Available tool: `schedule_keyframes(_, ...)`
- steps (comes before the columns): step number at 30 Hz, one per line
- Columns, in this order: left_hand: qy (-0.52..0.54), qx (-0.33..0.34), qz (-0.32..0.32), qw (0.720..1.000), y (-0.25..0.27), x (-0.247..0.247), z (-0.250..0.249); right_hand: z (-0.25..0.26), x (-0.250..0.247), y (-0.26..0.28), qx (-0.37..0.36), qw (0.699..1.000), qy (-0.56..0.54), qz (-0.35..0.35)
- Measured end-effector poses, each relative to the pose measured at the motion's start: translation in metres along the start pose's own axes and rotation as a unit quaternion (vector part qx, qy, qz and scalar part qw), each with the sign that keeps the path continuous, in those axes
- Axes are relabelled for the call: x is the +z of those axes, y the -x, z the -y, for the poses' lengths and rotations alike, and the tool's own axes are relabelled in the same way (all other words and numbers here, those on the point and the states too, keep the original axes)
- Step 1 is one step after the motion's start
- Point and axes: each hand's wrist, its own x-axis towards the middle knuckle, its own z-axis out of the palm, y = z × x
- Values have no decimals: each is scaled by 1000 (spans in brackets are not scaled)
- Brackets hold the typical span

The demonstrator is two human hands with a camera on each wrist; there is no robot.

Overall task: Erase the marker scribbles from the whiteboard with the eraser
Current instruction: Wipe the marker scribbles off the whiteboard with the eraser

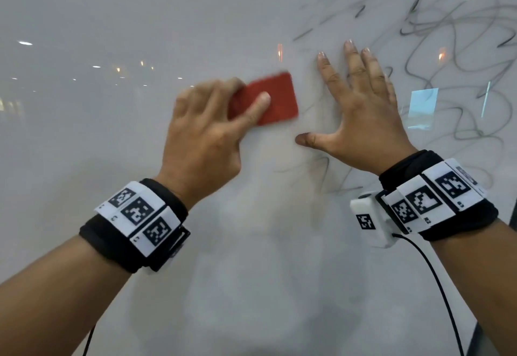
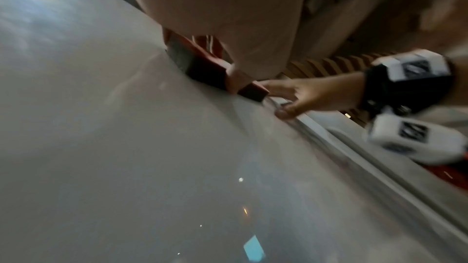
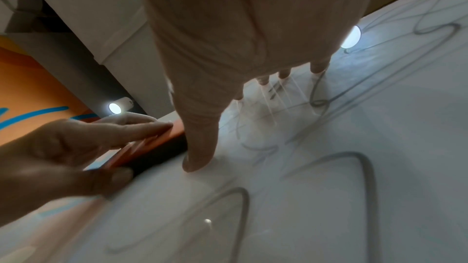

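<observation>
**Inspector:** Glossy white, the whiteboard [image 1: 112, 145]. Condition?

**Operator:** I see it wiped over its left and lower part. The scribbles [image 1: 461, 56] cover the upper right, with faint traces beside the right hand [image 1: 363, 114].

**Inspector:** That hand's grip?

**Operator:** None. It lies flat on the board, fingers straight and spread, thumb out.

**Inspector:** The left hand [image 1: 207, 134]?

**Operator:** Its grip is closed round the eraser [image 1: 268, 98], fingers over the red back, thumb on the lower edge. The eraser sits against the board, just left of the right hand.

**Inspector:** Handling?

**Operator:** I judge it light, with a stiff back and a soft dark pad underneath. Hold it by the long edges; the board looks slick, so it should glide.
</observation>
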Motion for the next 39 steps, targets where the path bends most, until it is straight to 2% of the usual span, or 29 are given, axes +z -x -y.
schedule_keyframes(2,4,84,26,996,4,0,-4,-1,0,1,-5,1000,7,6)
schedule_keyframes(4,-8,91,25,995,0,-2,0,-2,0,3,-5,1000,10,13)
schedule_keyframes(8,-16,-80,-24,996,-18,-1,0,-4,1,6,-7,1000,12,17)
schedule_keyframes(9,-8,-91,-28,995,-20,0,-4,-4,1,7,-6,1000,14,18)
schedule_keyframes(10,-2,-67,-21,998,-19,2,-9,-5,1,8,-6,1000,15,20)
schedule_keyframes(13,12,112,39,993,-7,3,-12,-9,1,11,-8,999,18,25)
schedule_keyframes(14,11,147,52,988,-5,1,-8,-12,1,12,-8,999,19,27)
schedule_keyframes(15,7,155,53,986,-7,0,-4,-15,1,13,-9,999,22,29)
schedule_keyframes(16,1,134,43,990,-9,0,0,-17,0,13,-9,999,26,31)
schedule_keyframes(19,11,-26,-3,1000,-14,-1,0,-21,0,13,-14,999,30,37)
schedule_keyframes(20,17,-41,-11,999,-11,1,-5,-21,-1,13,-15,999,30,38)
schedule_keyframes(21,20,-17,-4,1000,-4,4,-10,-22,-1,12,-17,999,30,40)
schedule_keyframes(23,17,79,25,996,15,6,-16,-23,-1,12,-21,998,30,43)
schedule_keyframes(25,10,114,32,993,24,4,-9,-24,-1,12,-22,998,33,44)
schedule_keyframes(28,2,12,1,1000,20,5,-11,-25,-1,13,-24,998,33,43)
schedule_keyframes(29,10,-2,-2,1000,23,6,-15,-25,0,13,-25,998,30,41)
schedule_keyframes(30,20,16,6,1000,27,7,-21,-25,0,13,-25,998,29,40)
schedule_keyframes(33,33,147,62,987,47,8,-24,-26,-1,14,-27,998,30,47)
schedule_keyframes(35,29,171,68,982,46,7,-15,-27,-2,14,-30,998,31,52)
schedule_keyframes(36,21,149,66,986,43,7,-12,-27,-2,13,-30,998,31,53)
schedule_keyframes(39,11,15,27,999,37,4,-14,-27,-3,14,-31,998,27,51)
